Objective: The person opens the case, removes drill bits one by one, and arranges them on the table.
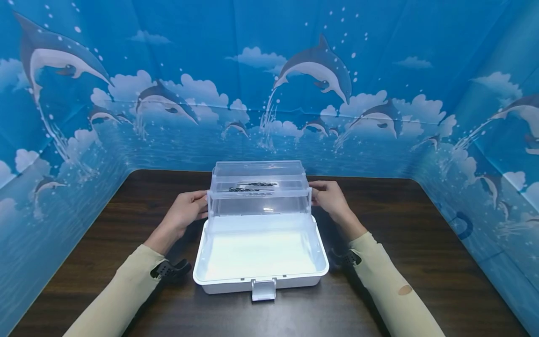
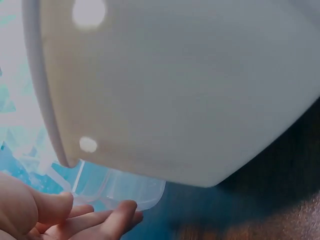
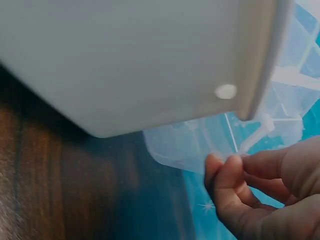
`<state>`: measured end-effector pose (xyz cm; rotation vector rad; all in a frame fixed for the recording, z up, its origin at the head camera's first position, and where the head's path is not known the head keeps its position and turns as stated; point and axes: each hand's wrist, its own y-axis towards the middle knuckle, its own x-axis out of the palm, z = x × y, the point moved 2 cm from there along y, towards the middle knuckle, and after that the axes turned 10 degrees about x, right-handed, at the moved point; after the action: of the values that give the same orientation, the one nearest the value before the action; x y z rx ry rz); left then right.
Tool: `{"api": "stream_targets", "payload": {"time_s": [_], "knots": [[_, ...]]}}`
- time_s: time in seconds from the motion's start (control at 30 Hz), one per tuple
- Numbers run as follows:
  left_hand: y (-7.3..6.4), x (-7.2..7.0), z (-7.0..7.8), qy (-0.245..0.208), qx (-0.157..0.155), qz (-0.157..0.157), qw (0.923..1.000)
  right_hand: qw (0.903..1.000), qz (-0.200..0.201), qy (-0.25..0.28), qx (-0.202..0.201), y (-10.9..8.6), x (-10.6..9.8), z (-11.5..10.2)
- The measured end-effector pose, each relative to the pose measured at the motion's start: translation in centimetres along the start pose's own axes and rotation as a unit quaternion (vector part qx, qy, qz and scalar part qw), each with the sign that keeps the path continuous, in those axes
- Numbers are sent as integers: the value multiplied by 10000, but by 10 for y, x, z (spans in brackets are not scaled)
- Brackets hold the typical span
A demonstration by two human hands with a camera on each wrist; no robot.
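A white plastic toolbox stands open on the table, its clear lid tipped back. Across its rear a raised clear tray carries several dark twist drill bits. My left hand pinches at the tray's left side, thumb and fingers against the clear plastic. On the opposite side, my right hand has thumb and fingertips together at the clear plastic edge. Both wrist views show the white box wall above the fingers; the exact contact is partly hidden.
The dark wooden table runs around the box on all sides. A blue dolphin-printed cloth hangs behind and along both sides. A white latch hangs down at the box's front.
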<state>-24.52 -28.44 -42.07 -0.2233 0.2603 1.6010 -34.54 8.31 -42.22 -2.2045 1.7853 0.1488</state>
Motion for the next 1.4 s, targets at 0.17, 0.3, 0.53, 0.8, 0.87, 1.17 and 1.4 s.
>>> {"api": "stream_targets", "payload": {"time_s": [0.17, 0.3, 0.53, 0.8, 0.87, 1.17, 1.4], "knots": [[3, 0, -3, -245, 90, 75, 9996, 9997, 122, 206, -59, 5, 3, 6], [4, 0, -7, -223, 132, 74, 9996, 9994, 182, 255, 143, 8, 4, 10], [4, 1, -9, -35, 301, 67, 9995, 9986, 258, 309, 343, 10, 6, 14], [7, 3, -7, -232, 142, -97, 9996, 9938, 41, 887, 673, 12, 6, 18], [7, 4, -7, -246, 117, -97, 9996, 9936, 18, 851, 748, 10, 4, 17], [3, 18, -10, -837, 856, -304, 9923, 9986, 349, -399, 2, -12, -15, -11], [-7, 22, 3, -1521, 1469, -729, 9747, 9871, 165, -1223, -1021, -12, -1, -49]]}}
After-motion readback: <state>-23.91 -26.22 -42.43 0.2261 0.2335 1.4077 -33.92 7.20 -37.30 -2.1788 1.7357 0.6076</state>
